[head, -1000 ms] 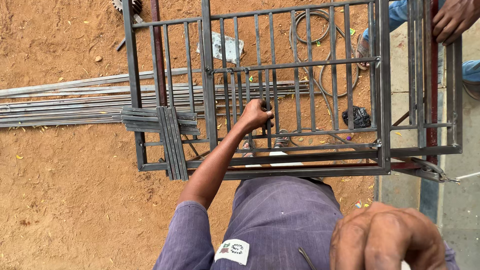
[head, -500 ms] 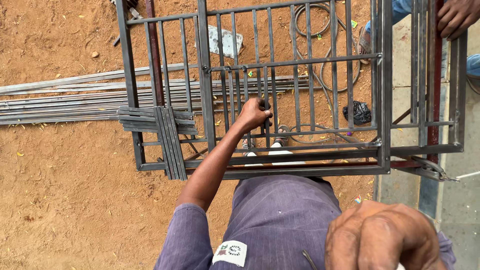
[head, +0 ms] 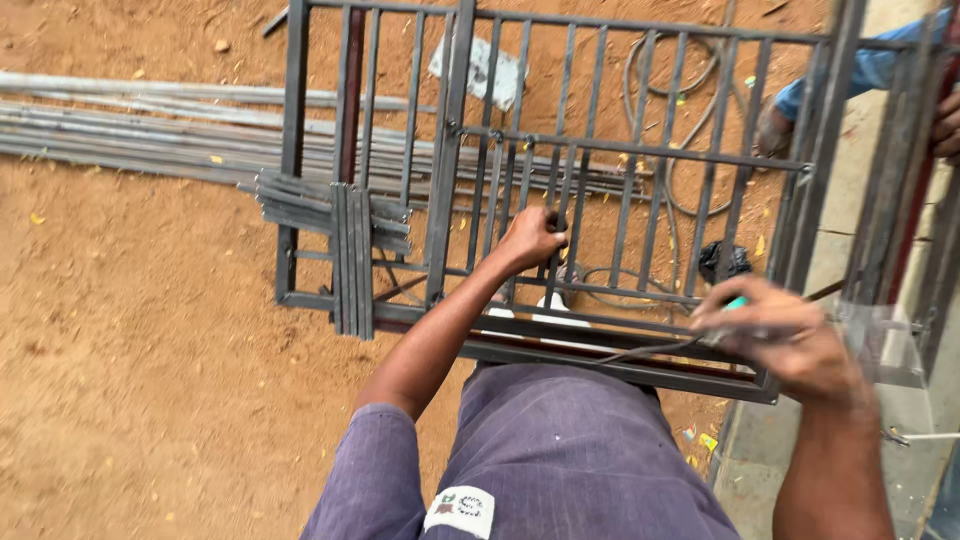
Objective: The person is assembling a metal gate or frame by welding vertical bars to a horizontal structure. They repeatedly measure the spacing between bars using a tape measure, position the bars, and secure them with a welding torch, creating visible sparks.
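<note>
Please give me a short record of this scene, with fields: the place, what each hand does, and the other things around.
place: outdoors, sandy ground
main thing: dark metal grille frame, seen from above
left hand: closed around one upright bar of the frame
right hand: blurred, near the frame's lower right corner, holds a small teal-tipped item; kind unclear
beside frame: bundle of long metal rods
under frame: cable
other person: blue sleeve, upper right

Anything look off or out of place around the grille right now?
Nothing looks damaged. The metal grille frame sits slightly skewed over the rod bundle. A loose cable coils on the dirt beneath. Left hand grips a bar; right hand is blurred.
</note>
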